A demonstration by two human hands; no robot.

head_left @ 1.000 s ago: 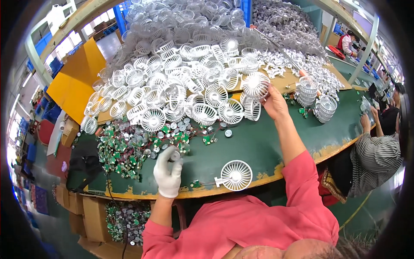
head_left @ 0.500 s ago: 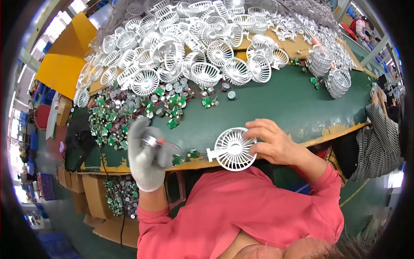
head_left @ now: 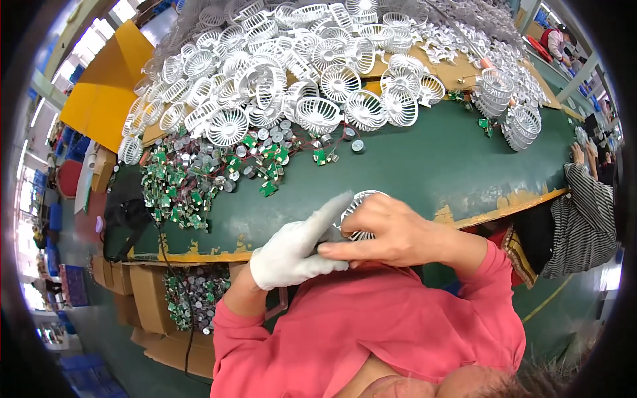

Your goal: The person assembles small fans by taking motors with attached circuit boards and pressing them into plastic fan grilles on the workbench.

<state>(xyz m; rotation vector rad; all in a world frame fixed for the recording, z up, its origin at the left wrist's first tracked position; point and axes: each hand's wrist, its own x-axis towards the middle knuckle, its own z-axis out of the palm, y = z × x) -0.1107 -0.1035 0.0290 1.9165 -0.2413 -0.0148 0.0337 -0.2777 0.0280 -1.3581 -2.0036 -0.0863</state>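
Close in front of me, a white round plastic fan guard (head_left: 364, 199) is held between my two hands, mostly covered by them. My left hand (head_left: 295, 255), in a white glove, is closed about the guard's left side, with thumb and fingers reaching around it. Bare, my right hand (head_left: 391, 235) bends over the guard's face with its fingertips tucked inward. What those fingertips grip is hidden, and the small motor is out of sight behind the hands. Left of them lies a heap of small motors with green circuit boards (head_left: 174, 186).
A large pile of white fan guards (head_left: 318, 114) covers the far side of the green table (head_left: 451, 159). Nested guards (head_left: 492, 93) stand far right. Below the table, a cardboard box (head_left: 149, 298) stands beside more motors. A person in a striped sleeve (head_left: 584, 212) works at right.
My left hand has come right and down from over the table's left part to the fan guard, bringing the motor. My right hand has shifted left, its fingers now bent over the guard.
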